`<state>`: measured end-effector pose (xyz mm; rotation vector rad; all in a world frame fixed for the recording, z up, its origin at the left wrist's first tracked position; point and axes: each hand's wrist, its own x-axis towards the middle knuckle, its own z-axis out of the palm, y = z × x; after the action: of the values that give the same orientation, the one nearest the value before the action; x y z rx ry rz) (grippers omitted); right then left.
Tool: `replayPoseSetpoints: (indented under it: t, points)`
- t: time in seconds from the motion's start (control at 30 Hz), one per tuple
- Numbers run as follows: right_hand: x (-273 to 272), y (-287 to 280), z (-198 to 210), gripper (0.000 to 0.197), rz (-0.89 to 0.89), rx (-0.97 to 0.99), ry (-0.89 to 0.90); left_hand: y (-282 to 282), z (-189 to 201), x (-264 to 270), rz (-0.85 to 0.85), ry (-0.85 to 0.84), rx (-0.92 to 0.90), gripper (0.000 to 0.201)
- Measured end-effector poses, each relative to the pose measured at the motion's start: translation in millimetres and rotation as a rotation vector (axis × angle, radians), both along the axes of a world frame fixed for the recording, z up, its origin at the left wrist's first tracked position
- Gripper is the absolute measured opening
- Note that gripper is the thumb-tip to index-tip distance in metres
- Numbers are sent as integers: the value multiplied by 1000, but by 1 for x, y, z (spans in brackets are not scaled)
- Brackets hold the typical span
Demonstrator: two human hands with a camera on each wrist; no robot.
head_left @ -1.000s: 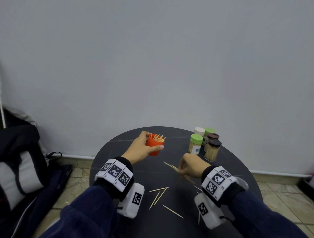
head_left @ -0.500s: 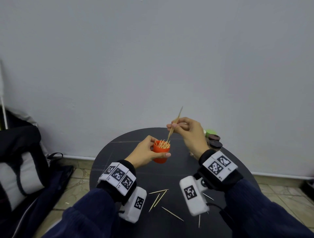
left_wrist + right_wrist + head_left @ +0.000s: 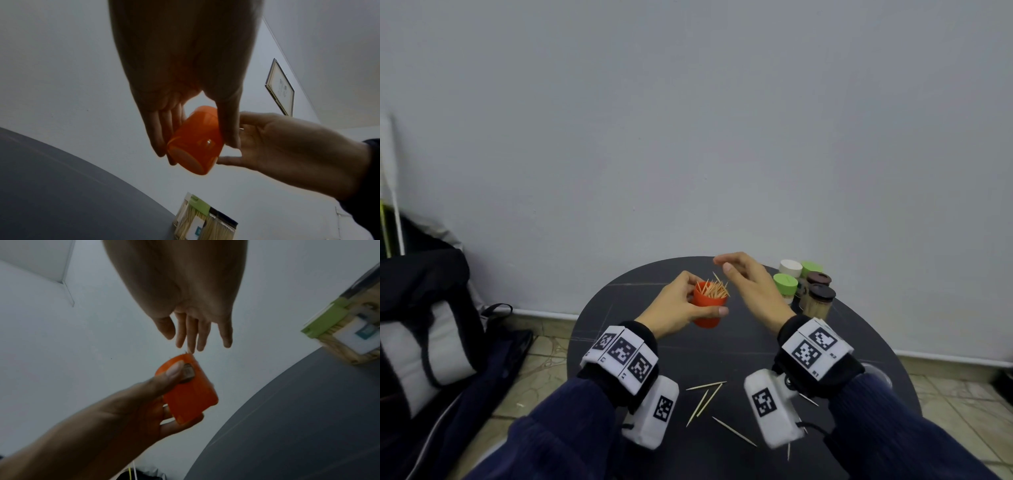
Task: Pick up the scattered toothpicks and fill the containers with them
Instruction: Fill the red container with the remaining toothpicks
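Note:
My left hand [image 3: 681, 305] grips an orange cup [image 3: 708, 305] lifted above the round black table [image 3: 722, 356], thumb and fingers around its wall. The cup [image 3: 195, 142] [image 3: 189, 391] holds a bundle of toothpicks [image 3: 715, 288] that stick out of its mouth. My right hand [image 3: 743, 277] hovers just above and right of the cup with straight, spread fingers [image 3: 193, 332] and nothing in it. Several loose toothpicks [image 3: 705, 397] lie on the table near my wrists, one more [image 3: 734, 431] closer to me.
Several capped toothpick jars [image 3: 804, 287] with green, white and brown lids stand at the table's far right. A dark bag [image 3: 424, 308] sits on the floor to the left. A grey wall rises behind the table.
My right hand picked toothpicks off the table, carried them up over the cup and let them go into it; its fingers are now spread. The left hand has kept holding the cup.

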<state>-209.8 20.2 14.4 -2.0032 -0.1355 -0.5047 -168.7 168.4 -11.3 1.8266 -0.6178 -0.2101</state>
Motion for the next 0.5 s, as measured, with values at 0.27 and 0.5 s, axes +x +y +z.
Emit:
replayPoseSetpoints:
  t: [0.27, 0.5]
  points:
    - [-10, -13, -4, 29, 92, -220, 85, 6, -1, 4, 41, -47, 4, 55]
    - [-12, -15, -1, 22, 80, -253, 34, 5, -3, 4, 38, -47, 50, 56]
